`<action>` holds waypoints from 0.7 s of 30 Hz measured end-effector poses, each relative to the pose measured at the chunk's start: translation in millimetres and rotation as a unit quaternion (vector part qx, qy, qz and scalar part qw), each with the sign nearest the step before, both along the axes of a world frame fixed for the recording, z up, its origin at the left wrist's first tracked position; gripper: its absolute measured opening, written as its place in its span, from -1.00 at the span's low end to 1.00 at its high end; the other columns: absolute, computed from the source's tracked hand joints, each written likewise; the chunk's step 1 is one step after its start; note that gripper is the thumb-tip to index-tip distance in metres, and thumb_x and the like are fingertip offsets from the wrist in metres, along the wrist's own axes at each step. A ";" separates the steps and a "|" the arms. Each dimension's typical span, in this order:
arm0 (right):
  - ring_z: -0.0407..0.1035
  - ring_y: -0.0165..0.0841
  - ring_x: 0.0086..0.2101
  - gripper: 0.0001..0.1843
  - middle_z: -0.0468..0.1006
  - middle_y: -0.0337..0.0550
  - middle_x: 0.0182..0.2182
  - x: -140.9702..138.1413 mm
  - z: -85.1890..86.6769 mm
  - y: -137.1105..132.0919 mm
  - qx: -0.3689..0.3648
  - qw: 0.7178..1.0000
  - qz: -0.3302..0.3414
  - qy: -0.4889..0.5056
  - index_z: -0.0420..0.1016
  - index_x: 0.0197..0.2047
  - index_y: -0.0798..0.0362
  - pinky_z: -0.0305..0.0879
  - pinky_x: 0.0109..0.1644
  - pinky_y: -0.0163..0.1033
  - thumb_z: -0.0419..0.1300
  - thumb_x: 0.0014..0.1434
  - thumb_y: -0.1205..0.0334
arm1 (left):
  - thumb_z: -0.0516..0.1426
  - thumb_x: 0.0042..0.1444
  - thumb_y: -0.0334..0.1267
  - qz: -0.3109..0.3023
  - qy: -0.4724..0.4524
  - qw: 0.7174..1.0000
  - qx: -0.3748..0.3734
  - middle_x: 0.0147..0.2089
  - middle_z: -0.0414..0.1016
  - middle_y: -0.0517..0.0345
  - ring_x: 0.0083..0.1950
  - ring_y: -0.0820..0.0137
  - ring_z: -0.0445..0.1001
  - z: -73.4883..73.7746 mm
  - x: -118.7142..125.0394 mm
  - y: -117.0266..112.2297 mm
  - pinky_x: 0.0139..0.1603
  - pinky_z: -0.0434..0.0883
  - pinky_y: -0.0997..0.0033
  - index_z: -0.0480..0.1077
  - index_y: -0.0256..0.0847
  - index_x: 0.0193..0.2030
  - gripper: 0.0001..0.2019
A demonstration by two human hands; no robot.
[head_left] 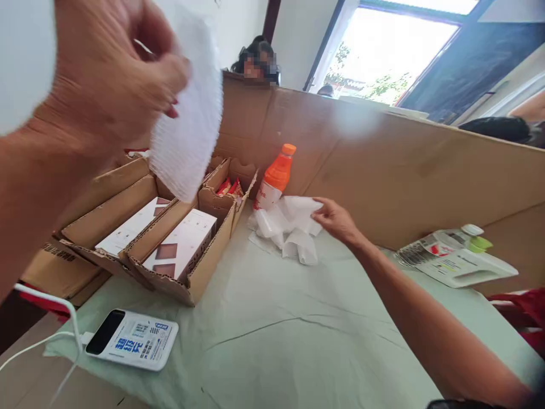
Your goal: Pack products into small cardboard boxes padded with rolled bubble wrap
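Note:
Raised high at the upper left, my left hand [114, 74] pinches a white, finely textured sheet [191, 119] between thumb and fingers. The sheet hangs down in front of the cardboard boxes. My right hand [336, 218] reaches across the table and pinches the edge of a translucent white plastic sheet [300, 210]. That sheet lies in a loose pile with other crumpled translucent pieces [300, 247]. Right behind the pile stands an orange bottle [275, 176] with a white label, leaning slightly.
Open cardboard boxes on the left hold white cartons [181, 241] and red packets [230, 187]. A cabled power bank [131, 339] lies in front. A clear bottle [430, 247] and white jug [466, 267] lie right. A cardboard wall [383, 165] borders the green-covered table [315, 341]; a person [258, 59] is behind.

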State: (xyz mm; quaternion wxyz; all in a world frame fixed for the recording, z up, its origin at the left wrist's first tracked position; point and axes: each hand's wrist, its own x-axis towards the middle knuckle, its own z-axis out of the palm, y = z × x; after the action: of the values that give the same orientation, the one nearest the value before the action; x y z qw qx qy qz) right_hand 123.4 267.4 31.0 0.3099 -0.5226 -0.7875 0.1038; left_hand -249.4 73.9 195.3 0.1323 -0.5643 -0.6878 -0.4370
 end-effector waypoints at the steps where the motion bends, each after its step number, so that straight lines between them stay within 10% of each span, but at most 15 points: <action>1: 0.58 -0.27 -0.31 -0.67 0.67 -0.12 -0.12 5.4 -9.3 -1.8 -0.025 1.000 0.009 -0.014 0.59 -0.08 -0.03 0.53 -0.07 -0.08 0.26 0.05 0.33 | 0.10 0.19 -0.06 -0.056 0.008 0.997 0.047 -0.10 0.52 0.17 -0.27 0.49 0.46 2.1 26.1 1.2 -0.22 0.47 0.36 0.48 -0.25 -0.07 -0.67; 5: 0.60 -0.21 -0.17 -0.68 0.61 -0.06 0.07 29.3 -53.1 -20.9 -0.047 0.999 -0.004 -0.012 0.61 -0.10 -0.05 0.51 0.07 -0.01 0.18 0.09 0.38 | 0.18 0.12 -0.23 -0.176 0.031 0.983 0.051 -0.27 0.53 0.18 -0.29 0.43 0.46 -0.7 108.9 21.3 -0.19 0.45 0.34 0.44 -0.22 -0.32 -0.90; 13: 0.39 -0.02 0.21 -0.65 0.54 0.07 0.16 84.2 -147.1 -70.5 -0.062 0.993 -0.098 0.024 0.60 -0.09 -0.05 0.25 0.34 0.15 0.16 0.10 0.43 | 0.02 0.24 -0.31 -0.128 0.190 0.962 -0.149 0.09 0.48 -0.09 0.11 0.05 0.49 -38.3 216.4 117.6 0.06 0.41 0.13 0.44 -0.19 0.04 -0.71; 17: 0.44 -0.11 0.17 -0.68 0.56 0.03 0.14 97.0 -166.7 -75.6 -0.042 0.991 -0.120 0.039 0.60 -0.08 -0.06 0.33 0.30 0.02 0.14 0.15 0.39 | -0.03 0.28 -0.30 -0.125 0.171 0.951 -0.223 0.21 0.38 -0.24 0.18 0.00 0.48 -91.0 241.7 159.1 0.10 0.40 0.11 0.25 -0.23 0.30 -0.55; 21: 0.47 -0.17 0.11 -0.69 0.59 -0.02 0.10 102.9 -180.9 -68.3 -0.027 0.991 -0.116 0.061 0.61 -0.10 -0.05 0.37 0.24 -0.04 0.11 0.17 0.38 | 0.07 0.26 -0.14 -0.182 0.174 0.923 -0.292 0.36 0.29 -0.30 0.28 -0.05 0.39 -173.9 255.8 178.5 0.20 0.35 0.02 0.17 -0.21 0.38 -0.44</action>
State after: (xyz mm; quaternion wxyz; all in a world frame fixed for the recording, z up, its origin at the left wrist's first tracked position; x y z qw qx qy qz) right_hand 226.3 199.1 -149.9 0.3531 -0.6115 -0.6980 0.1195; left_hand 6.4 252.4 21.4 -0.0026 -0.7601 -0.6370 -0.1287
